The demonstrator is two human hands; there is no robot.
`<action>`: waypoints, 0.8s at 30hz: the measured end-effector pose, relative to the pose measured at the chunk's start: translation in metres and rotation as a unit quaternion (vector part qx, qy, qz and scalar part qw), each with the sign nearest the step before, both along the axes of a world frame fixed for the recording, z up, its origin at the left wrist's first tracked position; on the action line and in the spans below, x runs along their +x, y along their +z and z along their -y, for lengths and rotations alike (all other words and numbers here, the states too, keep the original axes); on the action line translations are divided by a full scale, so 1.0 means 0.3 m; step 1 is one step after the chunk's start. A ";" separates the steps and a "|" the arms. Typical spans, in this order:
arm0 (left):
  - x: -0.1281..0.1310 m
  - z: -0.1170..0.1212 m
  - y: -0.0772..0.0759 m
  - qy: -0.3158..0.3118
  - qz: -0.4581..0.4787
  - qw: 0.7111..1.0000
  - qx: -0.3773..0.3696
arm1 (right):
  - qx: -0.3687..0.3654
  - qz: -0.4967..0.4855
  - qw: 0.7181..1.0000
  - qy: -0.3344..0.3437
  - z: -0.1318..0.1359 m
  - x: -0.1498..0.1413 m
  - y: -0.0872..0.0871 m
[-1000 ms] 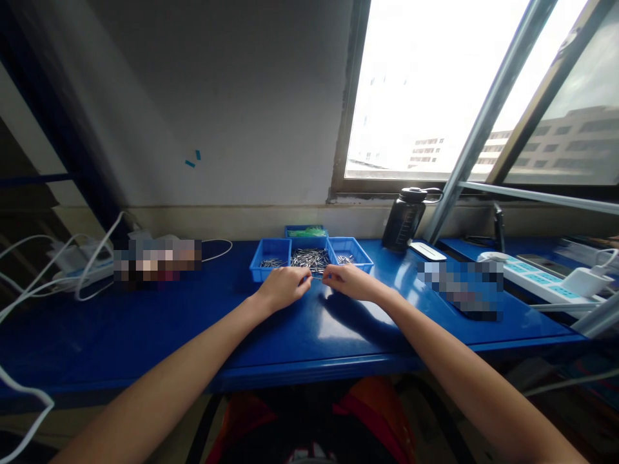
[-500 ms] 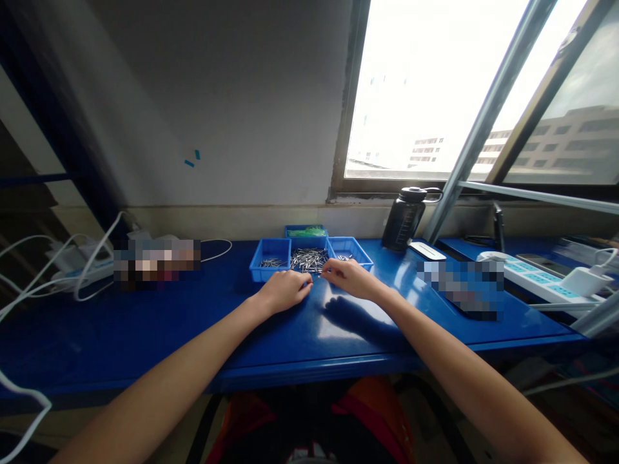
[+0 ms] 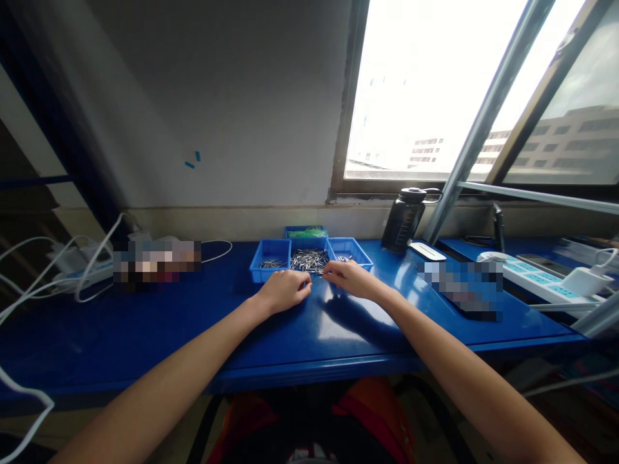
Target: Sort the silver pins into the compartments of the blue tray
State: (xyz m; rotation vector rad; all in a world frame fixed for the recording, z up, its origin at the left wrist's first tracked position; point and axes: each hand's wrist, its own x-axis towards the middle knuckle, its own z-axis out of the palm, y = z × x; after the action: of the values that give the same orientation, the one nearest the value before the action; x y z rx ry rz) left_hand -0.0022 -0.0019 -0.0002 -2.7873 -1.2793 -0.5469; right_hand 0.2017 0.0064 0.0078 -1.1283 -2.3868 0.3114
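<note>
My left hand [image 3: 286,290] rests low over the blue table, its fingers curled together just in front of the bins. Facing it, my right hand [image 3: 351,278] is closed in a pinch at the front edge of the middle bin. Whatever is between the fingers of either hand is too small to make out. Small shiny metal pins [image 3: 309,260] lie heaped in the middle bin. The left blue bin [image 3: 271,248] has a smaller pile of thin metal pieces [image 3: 272,263]. In the right blue bin [image 3: 358,250] a few metal pieces show, partly covered by my right hand.
Behind the bins stands another blue bin with green material [image 3: 309,231]. A black water bottle [image 3: 403,219] and a white flat device [image 3: 427,251] are to the right. A power strip [image 3: 536,277] lies farther right; white cables [image 3: 97,258] run across the left side.
Both hands keep nearly the same place and pose. My right hand has shifted very slightly; nothing else has visibly moved.
</note>
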 end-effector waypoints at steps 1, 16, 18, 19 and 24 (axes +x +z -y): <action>0.002 0.003 0.004 0.003 0.011 1.000 0.006 | -0.003 0.007 1.000 0.000 -0.002 0.001 -0.002; 0.008 0.009 0.013 -0.063 0.028 0.997 0.020 | -0.051 0.020 0.998 0.041 0.016 -0.015 -0.013; 0.008 0.009 0.011 -0.065 0.029 0.997 0.022 | -0.049 0.021 0.997 0.050 0.020 -0.016 -0.011; 0.009 0.009 0.011 -0.064 0.029 0.997 0.021 | -0.048 0.022 0.997 0.051 0.021 -0.017 -0.010; 0.008 0.009 0.014 -0.061 0.037 0.997 -0.003 | -0.055 0.023 0.997 0.047 0.026 -0.020 -0.005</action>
State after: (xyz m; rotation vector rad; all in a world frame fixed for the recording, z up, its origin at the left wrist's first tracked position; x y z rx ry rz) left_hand 0.0003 -0.0045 0.0041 -2.8914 -1.1287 -0.6594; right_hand 0.1958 -0.0013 0.0063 -1.0843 -2.4953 0.4574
